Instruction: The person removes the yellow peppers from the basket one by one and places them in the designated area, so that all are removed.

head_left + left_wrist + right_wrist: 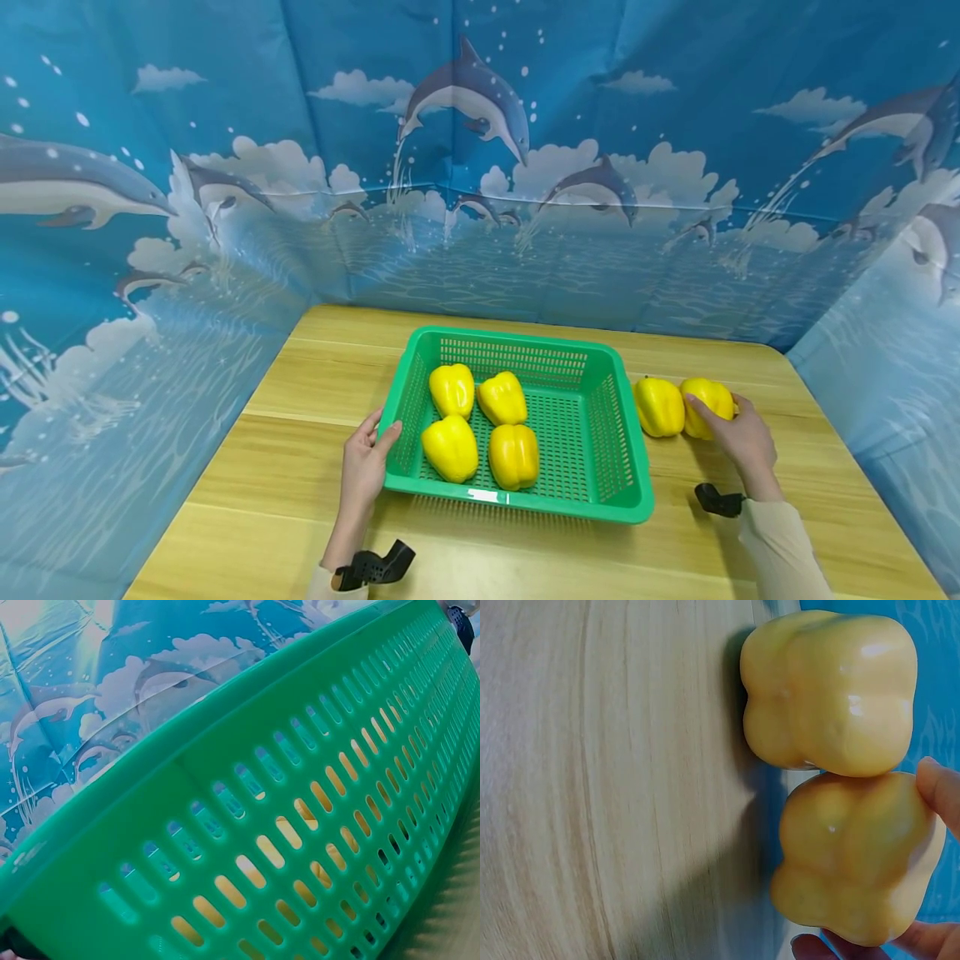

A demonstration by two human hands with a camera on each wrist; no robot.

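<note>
A green plastic basket (570, 507) with slotted walls stands on the table, several yellow bell peppers (452, 448) grouped in its left half. My left hand (363, 467) holds the basket's left side, thumb over the rim; in the left wrist view the slotted front wall (187, 825) fills most of the picture. To the right of the basket, my right hand (744, 440) grips a yellow bell pepper (706, 407) between thumb and fingers. Another yellow bell pepper (660, 407) sits against it, nearer the basket. Up close, the right wrist view has the gripped pepper (855, 855) below its neighbour (832, 690).
The wooden table (247, 492) has rounded far corners. A blue curtain printed with dolphins (472, 100) hangs behind it and along both sides. Black wrist-worn devices sit on the left (375, 565) and right (718, 500) wrists.
</note>
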